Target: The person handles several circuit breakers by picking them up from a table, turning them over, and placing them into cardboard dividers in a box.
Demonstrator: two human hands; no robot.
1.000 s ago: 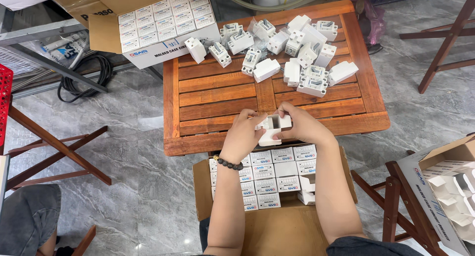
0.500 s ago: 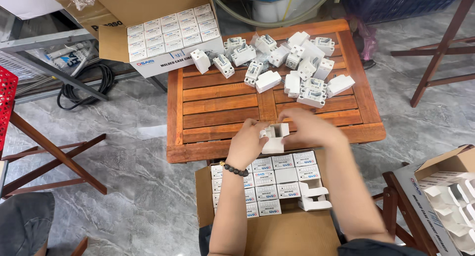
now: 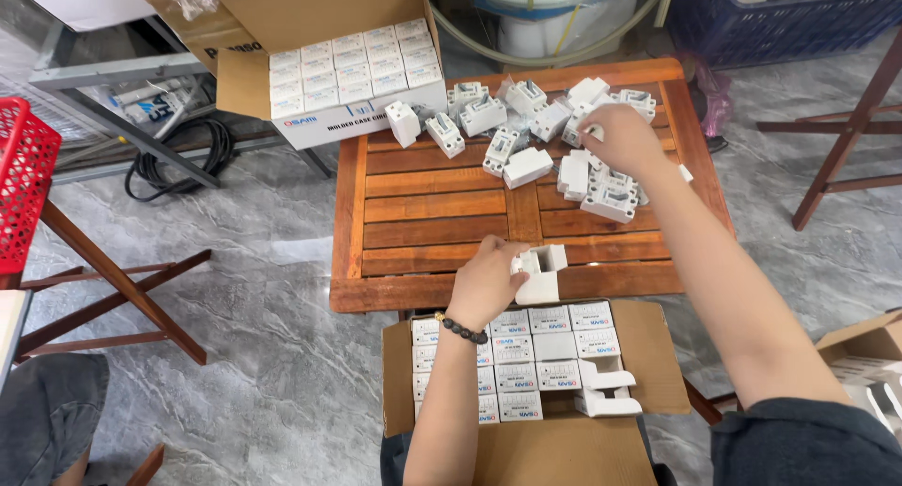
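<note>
My left hand (image 3: 486,281) holds a small open white carton (image 3: 542,272) at the near edge of the slatted wooden table (image 3: 432,213). My right hand (image 3: 622,136) reaches across to the pile of loose white breakers (image 3: 536,129) at the far side and closes its fingers on one white breaker there. Below my hands sits a cardboard box (image 3: 658,354) packed with rows of small white cartons (image 3: 526,354), with two open empty ones at its right.
A second cardboard box (image 3: 352,72) full of white cartons stands at the table's far left corner. A red basket (image 3: 23,180) on a folding stand is at left, black cables (image 3: 183,157) lie on the floor, and a blue crate (image 3: 789,16) is at back right.
My right hand left the carton and stretched out to the breaker pile on the far side. My left hand stayed at the table edge, keeping the open carton.
</note>
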